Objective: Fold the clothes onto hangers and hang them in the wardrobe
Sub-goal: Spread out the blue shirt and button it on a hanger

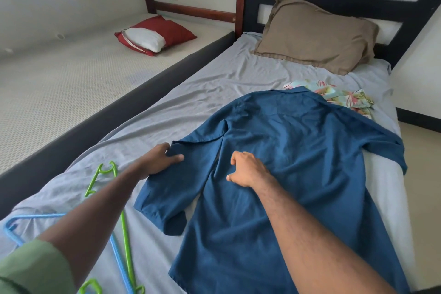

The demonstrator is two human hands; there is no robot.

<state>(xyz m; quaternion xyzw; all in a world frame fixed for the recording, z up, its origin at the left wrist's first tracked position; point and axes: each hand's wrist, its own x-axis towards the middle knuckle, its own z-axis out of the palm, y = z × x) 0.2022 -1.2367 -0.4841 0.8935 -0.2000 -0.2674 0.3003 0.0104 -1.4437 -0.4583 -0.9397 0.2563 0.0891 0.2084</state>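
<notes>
Pinching the edge of the blue shirt's (298, 150) left sleeve, the left hand (158, 161) has its thumb on top of the cloth and its fingers curled round the fold. Beside it, the right hand (245, 169) rests on the shirt's back with fingers bent and knuckles up, pressing the cloth down; whether any fabric is gathered under those fingers cannot be made out.

That shirt lies spread flat, back up, on the grey sheet (214, 83) of the bed. Its long axis runs along the bed: collar toward the brown pillow (315, 31) at the headboard, hem toward the person. Its left sleeve bends down along the body toward the hem, while the other sleeve drapes over the bed's far edge.

Just beyond the shirt's collar, partly under it, a floral garment (348, 98) lies crumpled between shirt and brown pillow.

Left of the shirt, on the same sheet, a green hanger (125, 229) and a blue hanger (14, 231) lie flat, crossing one another, partly hidden by the left forearm. Another green hook (91, 285) shows at the frame's lower edge.

Farther left of the shirt, past a dark bed rail (119, 107), a bare mattress (59, 79) carries a red pillow (167, 31) with its white filling showing.
</notes>
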